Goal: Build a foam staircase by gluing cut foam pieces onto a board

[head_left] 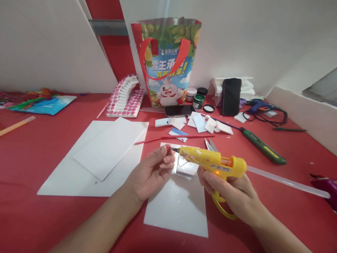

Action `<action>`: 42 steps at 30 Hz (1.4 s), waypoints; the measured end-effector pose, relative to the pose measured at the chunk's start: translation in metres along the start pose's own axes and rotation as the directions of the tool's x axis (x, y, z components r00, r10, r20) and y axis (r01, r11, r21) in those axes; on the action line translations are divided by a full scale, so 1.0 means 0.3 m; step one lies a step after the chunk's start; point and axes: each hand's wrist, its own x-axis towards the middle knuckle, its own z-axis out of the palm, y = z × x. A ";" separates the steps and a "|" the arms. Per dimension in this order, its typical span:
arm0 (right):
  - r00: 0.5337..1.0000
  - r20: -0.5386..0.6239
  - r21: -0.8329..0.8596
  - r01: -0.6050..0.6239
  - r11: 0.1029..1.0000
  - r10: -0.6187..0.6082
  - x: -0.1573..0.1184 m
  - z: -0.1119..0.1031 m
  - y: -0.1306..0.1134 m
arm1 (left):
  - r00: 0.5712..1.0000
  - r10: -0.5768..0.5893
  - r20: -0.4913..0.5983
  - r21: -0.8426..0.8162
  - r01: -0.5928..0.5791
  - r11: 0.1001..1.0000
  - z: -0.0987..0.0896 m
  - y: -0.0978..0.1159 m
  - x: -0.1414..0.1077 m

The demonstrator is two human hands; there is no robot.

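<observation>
My right hand (234, 193) is wrapped round the handle of a yellow hot glue gun (200, 157), its orange light lit and its nozzle pointing left. A long clear glue stick (286, 183) sticks out of the gun's back. Between thumb and fingertips, my left hand (150, 174) pinches a small red piece (169, 151), mostly hidden by the fingers, right at the nozzle tip. Both hands are above a glossy white sheet (176, 211). A bent wire stand (181, 163) shows under the gun's front.
White boards (63, 175) lie on the left. Behind stand a pink-and-white stepped model (122, 102), a printed bag (168, 63) and paint jars (198, 101). Red thin strips (173, 137), scissors (210, 144), white offcuts (210, 124), a green-handled tool (263, 146) and an upright phone (231, 96) surround the hands.
</observation>
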 end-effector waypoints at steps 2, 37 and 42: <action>1.000 0.001 -0.003 -0.003 1.000 0.003 -0.001 -0.001 0.001 | 1.000 0.001 0.006 -0.005 -0.001 1.000 -0.001 -0.001 -0.001; 0.979 -0.203 0.173 0.029 0.984 0.007 -0.016 -0.073 -0.094 | 0.989 -0.003 0.145 0.117 -0.014 0.993 -0.003 -0.005 -0.015; 0.873 -0.487 -0.178 -0.122 0.976 0.021 -0.071 -0.245 -0.073 | 0.983 -0.019 0.181 0.202 -0.018 0.979 -0.005 -0.005 -0.029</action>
